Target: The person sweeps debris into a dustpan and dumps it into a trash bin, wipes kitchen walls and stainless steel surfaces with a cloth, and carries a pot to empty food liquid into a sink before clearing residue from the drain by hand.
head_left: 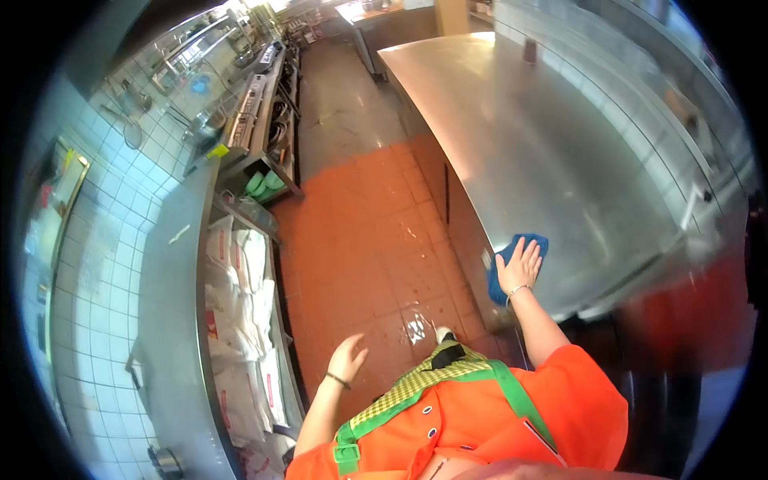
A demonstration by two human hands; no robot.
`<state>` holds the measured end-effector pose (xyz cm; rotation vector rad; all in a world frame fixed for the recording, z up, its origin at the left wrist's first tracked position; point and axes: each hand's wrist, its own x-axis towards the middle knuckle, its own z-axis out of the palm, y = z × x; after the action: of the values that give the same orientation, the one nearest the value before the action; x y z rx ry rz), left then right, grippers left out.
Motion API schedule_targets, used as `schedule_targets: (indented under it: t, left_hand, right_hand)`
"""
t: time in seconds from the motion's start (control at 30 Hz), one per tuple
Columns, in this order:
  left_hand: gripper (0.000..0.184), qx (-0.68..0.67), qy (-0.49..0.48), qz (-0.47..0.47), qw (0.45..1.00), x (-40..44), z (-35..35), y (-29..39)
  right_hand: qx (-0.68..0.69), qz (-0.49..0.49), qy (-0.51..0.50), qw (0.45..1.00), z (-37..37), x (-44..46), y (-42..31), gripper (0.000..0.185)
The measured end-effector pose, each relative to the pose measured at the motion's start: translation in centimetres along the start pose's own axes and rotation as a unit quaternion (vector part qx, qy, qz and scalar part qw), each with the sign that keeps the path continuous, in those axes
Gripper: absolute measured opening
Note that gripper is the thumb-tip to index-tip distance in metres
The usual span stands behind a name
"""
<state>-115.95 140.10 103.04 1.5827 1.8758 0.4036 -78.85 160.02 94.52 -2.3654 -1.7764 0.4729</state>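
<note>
In the head view, looking onto one shelf (286, 344) stuffed with white bags (258, 312), too overlapped to count. Pressing one blue cloth (496, 286) onto the near left edge of one steel worktop (560, 160) with the right grip (520, 274), laid flat, fingers straight and apart, partly covering it. Dangling the left grip (346, 358), unclasped, above the tiled floor (360, 248), near the shelf.

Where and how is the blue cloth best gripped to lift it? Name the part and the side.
Pinch the blue cloth, probably best by its near-left part at the steel counter's edge, coming from the left. That part juts out uncovered, while the right hand lies flat over the middle.
</note>
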Motion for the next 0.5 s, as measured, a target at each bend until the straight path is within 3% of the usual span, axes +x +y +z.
schedule_targets:
  t: [0.03,0.1,0.27,0.4,0.5]
  left_hand:
    - [0.039,0.057,0.014,-0.009,0.998,1.7,-2.0,-0.5]
    - [0.039,0.07,0.036,-0.049,0.996,5.4,-4.9,-2.1]
    - [0.041,0.064,0.045,-0.158,0.984,16.2,-9.9,-8.9]
    - [0.044,0.014,-0.025,-0.127,0.991,31.0,-14.6,-15.4]
    - [0.045,0.144,-0.107,-0.061,0.982,45.0,-20.9,-17.0]
  right_hand:
    - [0.003,-0.005,-0.005,1.0,0.5,3.7,-2.2,0.074]
    - [0.006,-0.015,0.038,0.999,1.1,11.4,-6.8,0.075]
    - [-0.04,-0.03,0.017,0.999,2.1,26.1,-18.7,0.071]
    - [-0.064,-0.029,0.035,0.997,4.5,38.5,-28.5,0.072]
    - [-0.074,-0.044,0.019,0.996,5.7,44.8,-36.9,0.072]
